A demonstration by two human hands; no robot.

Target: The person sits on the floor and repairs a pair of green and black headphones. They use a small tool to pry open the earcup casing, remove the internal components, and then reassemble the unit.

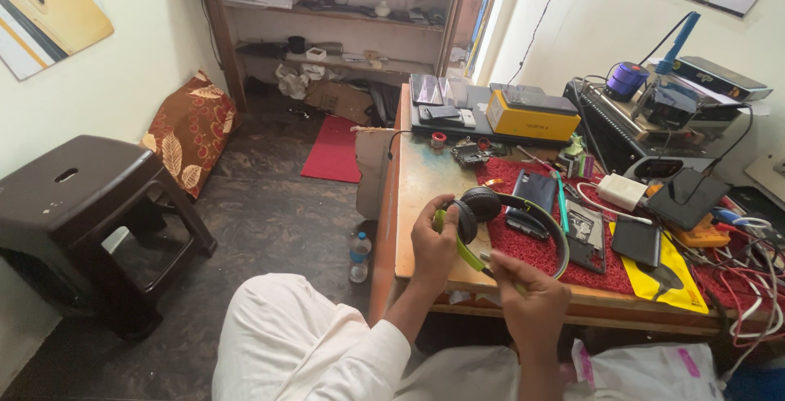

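Observation:
A pair of black headphones (pixel 491 213) with a lime-green inner band rests partly over the front of the wooden workbench (pixel 419 197). My left hand (pixel 433 246) grips the left side of the band just below one black ear cup (pixel 468 219). My right hand (pixel 527 299) pinches the other end of the band near the bench's front edge. The second ear cup (pixel 482 201) sits just above the first, over a red mat (pixel 540 241).
On the red mat lie a dark phone (pixel 536 190), opened phone parts (pixel 585 237) and a teal tool (pixel 562 201). A yellow box (pixel 531 115), a white charger (pixel 621 191), tangled wires (pixel 748 270) and black equipment (pixel 646 139) crowd the bench. A dark stool (pixel 82 205) and a water bottle (pixel 359 255) stand on the floor.

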